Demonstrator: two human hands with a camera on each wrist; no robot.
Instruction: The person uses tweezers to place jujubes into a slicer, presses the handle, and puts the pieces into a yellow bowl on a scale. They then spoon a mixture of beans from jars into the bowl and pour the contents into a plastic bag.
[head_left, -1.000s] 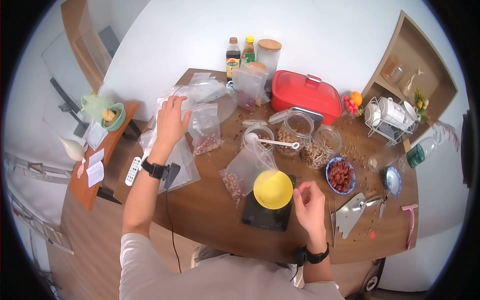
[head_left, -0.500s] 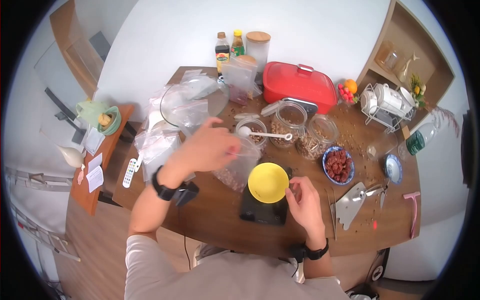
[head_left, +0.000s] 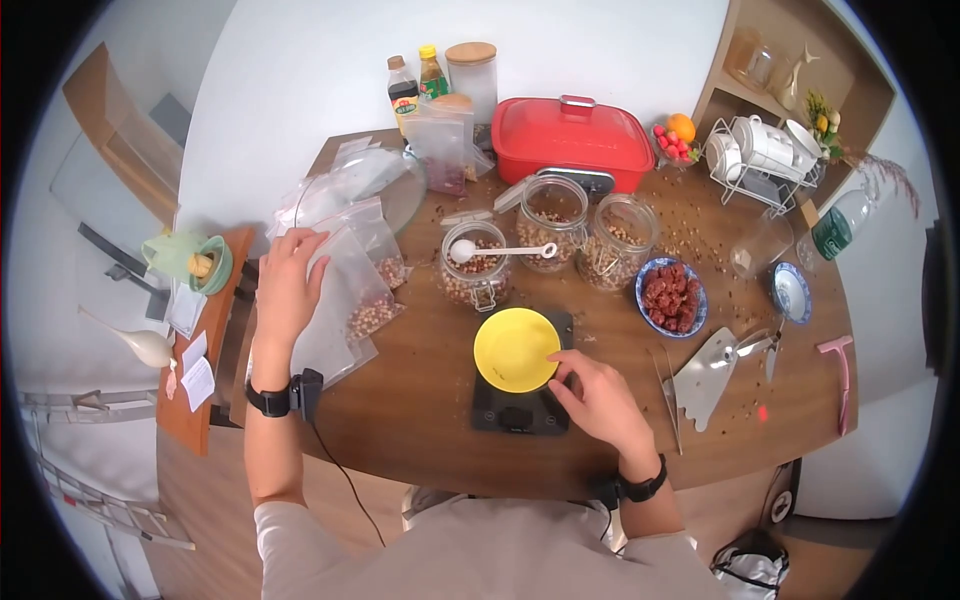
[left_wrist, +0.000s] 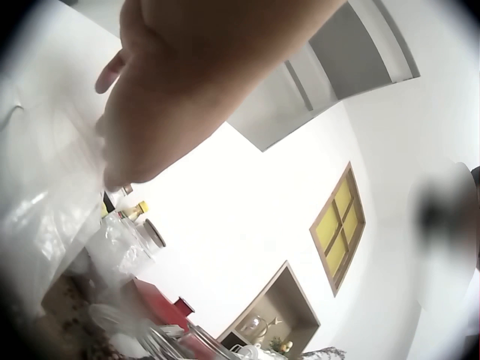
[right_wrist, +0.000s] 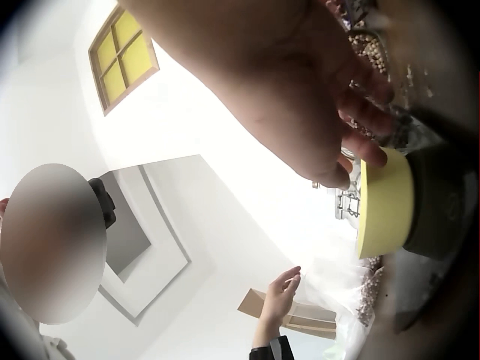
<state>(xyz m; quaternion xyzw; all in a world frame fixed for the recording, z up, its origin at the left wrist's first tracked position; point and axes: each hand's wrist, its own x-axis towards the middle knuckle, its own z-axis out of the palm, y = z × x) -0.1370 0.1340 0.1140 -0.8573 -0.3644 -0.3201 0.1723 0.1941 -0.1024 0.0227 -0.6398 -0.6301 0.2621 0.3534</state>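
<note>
My left hand [head_left: 288,290] is over the clear zip bags at the left, its fingers extended. Beside it lies a zip bag [head_left: 345,270] with mixed beans in its bottom, against a second bean bag [head_left: 390,268]. My right hand [head_left: 603,398] is at the right rim of a yellow bowl [head_left: 516,350], fingertips right at the edge. In the right wrist view those fingers [right_wrist: 367,142] overlap the rim, loosely bent. The bowl stands on a black kitchen scale [head_left: 520,412]. Behind the scale, a glass jar of beans [head_left: 475,285] has a white measuring spoon [head_left: 505,251] across its mouth.
Two more bean jars [head_left: 553,215] [head_left: 617,245] stand right of the spoon. A blue-and-white bowl of dark red pieces [head_left: 672,297] is farther right, near a metal scraper [head_left: 706,380]. A red cooker [head_left: 572,140] and bottles [head_left: 402,90] line the back; loose beans are scattered at the right.
My left hand reached to the bean bag beside the yellow bowl, and that bag now lies by the other bags at the left. My right hand stays by the bowl; the head view has shifted.
</note>
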